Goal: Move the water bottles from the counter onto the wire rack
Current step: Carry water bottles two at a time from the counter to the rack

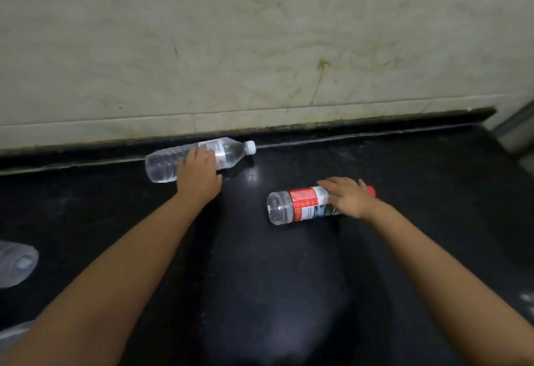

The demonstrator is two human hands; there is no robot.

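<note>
L hand (198, 173): arm reaches fwd from lower left, forearm straight, palm down on mid-body of white-cap bottle (199, 159); fingers lie over the top of the bottle, slightly bent, thumb side toward the cap. Whether they curl round it or just rest on it: cannot tell.

White-cap bottle: clear, lies on its side on black counter (274, 279), close to the back edge along the wall (260, 47); cap points right, base points left; white label w/ red print partly under the hand.

R hand (351, 197): arm reaches fwd from lower right, wrist angled inward, palm down on neck end of red-label bottle (300, 205); fingers stretched out flat toward the left across the label, not wrapped; reads as a loose resting touch, no grip.

Red-label bottle: clear, on its side on counter, nearer the person than the other; base points left, red cap end sticks out right of the hand. The 2 bottles lie well apart.

Misc: clear plastic item (17, 263) at left frame edge, blurred, type uncertain. Wall: pale, stained, w/ rust-coloured streak
</note>
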